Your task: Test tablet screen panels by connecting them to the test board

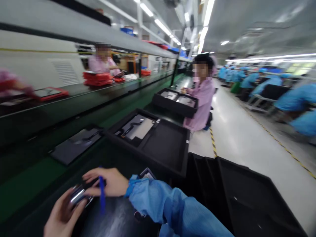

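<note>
At the lower left, my left hand (64, 210) curls around a small shiny metallic object (78, 194) that blur keeps me from naming. My right hand (111, 181), in a blue sleeve, reaches to the same object, its thumb and fingers bent close against it. A thin blue pen-like stick (102, 194) runs down across the right fingers, with something dark between them. Beneath both hands is a dark, glossy surface (118, 217). Beyond them a flat dark panel (76, 144) with a curved cable lies on the green bench.
A black tray (163, 141) ahead holds a panel in its left compartment. Another black tray (176, 102) stands farther on, by a person in pink (201, 95). Several black trays (254, 194) lean at right. Red trays (97, 79) are stacked across the bench.
</note>
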Tool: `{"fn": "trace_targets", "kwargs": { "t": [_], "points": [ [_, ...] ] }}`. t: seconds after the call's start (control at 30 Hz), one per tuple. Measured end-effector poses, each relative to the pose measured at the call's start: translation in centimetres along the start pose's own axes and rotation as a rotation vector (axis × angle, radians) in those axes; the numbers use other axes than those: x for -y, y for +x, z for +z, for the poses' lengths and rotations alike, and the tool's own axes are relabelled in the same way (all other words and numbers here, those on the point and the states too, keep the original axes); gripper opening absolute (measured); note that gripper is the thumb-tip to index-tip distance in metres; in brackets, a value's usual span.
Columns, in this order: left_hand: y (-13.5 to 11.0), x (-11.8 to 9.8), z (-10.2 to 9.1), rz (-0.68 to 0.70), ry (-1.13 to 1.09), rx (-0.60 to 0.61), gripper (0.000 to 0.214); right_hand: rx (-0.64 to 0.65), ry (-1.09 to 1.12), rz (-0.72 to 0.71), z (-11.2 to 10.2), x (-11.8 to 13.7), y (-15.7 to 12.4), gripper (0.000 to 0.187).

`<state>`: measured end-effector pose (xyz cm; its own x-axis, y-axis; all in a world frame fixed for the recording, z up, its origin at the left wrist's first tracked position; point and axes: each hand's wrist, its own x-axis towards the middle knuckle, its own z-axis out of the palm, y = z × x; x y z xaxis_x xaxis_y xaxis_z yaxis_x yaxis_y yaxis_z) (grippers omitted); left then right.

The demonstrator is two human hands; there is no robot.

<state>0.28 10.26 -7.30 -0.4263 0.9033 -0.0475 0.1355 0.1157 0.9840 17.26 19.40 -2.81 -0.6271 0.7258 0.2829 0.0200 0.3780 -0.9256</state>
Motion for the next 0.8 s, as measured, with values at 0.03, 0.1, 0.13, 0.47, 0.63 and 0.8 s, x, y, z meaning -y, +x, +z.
{"fn": "trace_targets", "kwargs": {
  "t": [0.03, 0.1, 0.13, 0.47, 0.63, 0.8],
  "points": [
    [-0.4, -1.2, 0.4, -0.027, -0.058, 0.034, 0.059, -0.035, -0.007, 0.006, -0.1, -0.1, -0.1, 0.045],
    [-0.8, -3.1, 1.3, 0.003, -0.156, 0.031, 0.058, -0.059, -0.049, -0.002, -0.5, 0.0, -0.3, 0.027],
    [-0.9, -3.7, 1.7, 0.032, -0.207, 0.049, 0.057, -0.054, -0.081, -0.015, -0.8, 0.1, -0.3, 0.022],
    [0.9, -3.1, 2.2, 0.149, -0.349, 0.188, 0.068, -0.003, -0.271, -0.113, -2.4, 0.1, 1.2, 0.014],
    [0.8, -3.3, 2.2, 0.181, -0.328, 0.193, 0.065, 0.029, -0.323, -0.107, -2.5, 0.5, 1.1, 0.011],
    [0.4, -3.6, 1.8, 0.209, -0.266, 0.181, 0.06, 0.052, -0.386, -0.141, -2.5, 0.8, 1.1, 0.007]
  ]
}}
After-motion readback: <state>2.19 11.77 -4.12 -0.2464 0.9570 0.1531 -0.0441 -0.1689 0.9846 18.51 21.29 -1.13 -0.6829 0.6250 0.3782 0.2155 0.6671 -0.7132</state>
